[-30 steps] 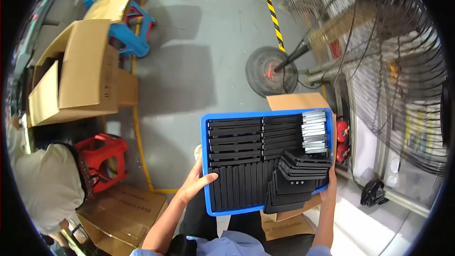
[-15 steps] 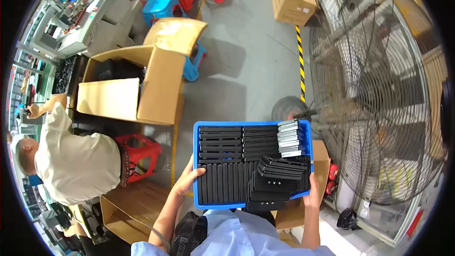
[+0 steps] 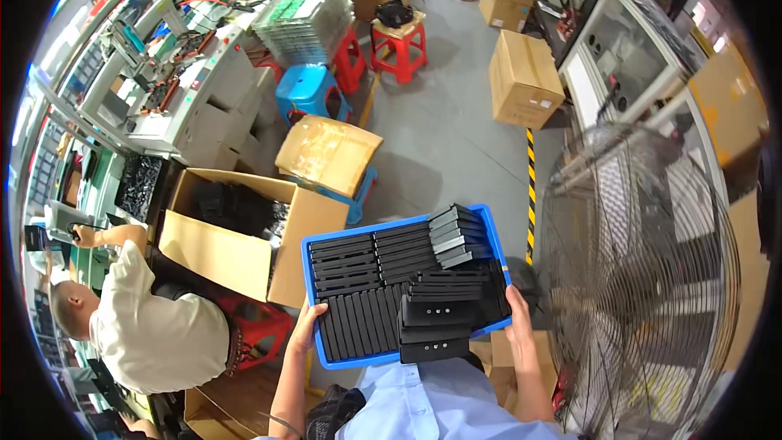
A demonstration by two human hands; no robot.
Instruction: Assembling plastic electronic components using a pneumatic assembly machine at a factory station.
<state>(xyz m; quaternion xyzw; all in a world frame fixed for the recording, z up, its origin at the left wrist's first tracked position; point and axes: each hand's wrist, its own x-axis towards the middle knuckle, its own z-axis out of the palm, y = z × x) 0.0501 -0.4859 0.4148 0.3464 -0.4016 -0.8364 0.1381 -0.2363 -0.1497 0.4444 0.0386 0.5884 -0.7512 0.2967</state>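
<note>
The left hand (image 3: 305,330) grips the left end of a blue tray (image 3: 366,229), thumb over the rim; its other fingers are mostly hidden. The right hand (image 3: 519,318) grips the opposite end, its hold partly out of sight. The tray is held level or nearly so in front of the person's blue shirt (image 3: 403,403).

Inside the tray, flat black pieces (image 3: 344,265) lie in two columns at the far left and middle, while a row of black pieces (image 3: 350,326) stands on edge at the near left. Silver-grey pieces (image 3: 456,236) fill the far right corner. A loose pile of black pieces (image 3: 437,310) is heaped at the near right, overlapping the tray's near rim.

Left of the tray and beyond it, an open cardboard box (image 3: 309,248) holds dark things too jumbled to tell. Farther left of the tray, small dark pieces (image 3: 140,183) fill a black bin. Well beyond the tray, clear stacked trays (image 3: 305,33) have green items on top. Beyond the tray's right end stands a cardboard carton (image 3: 525,77), its top closed.
</note>
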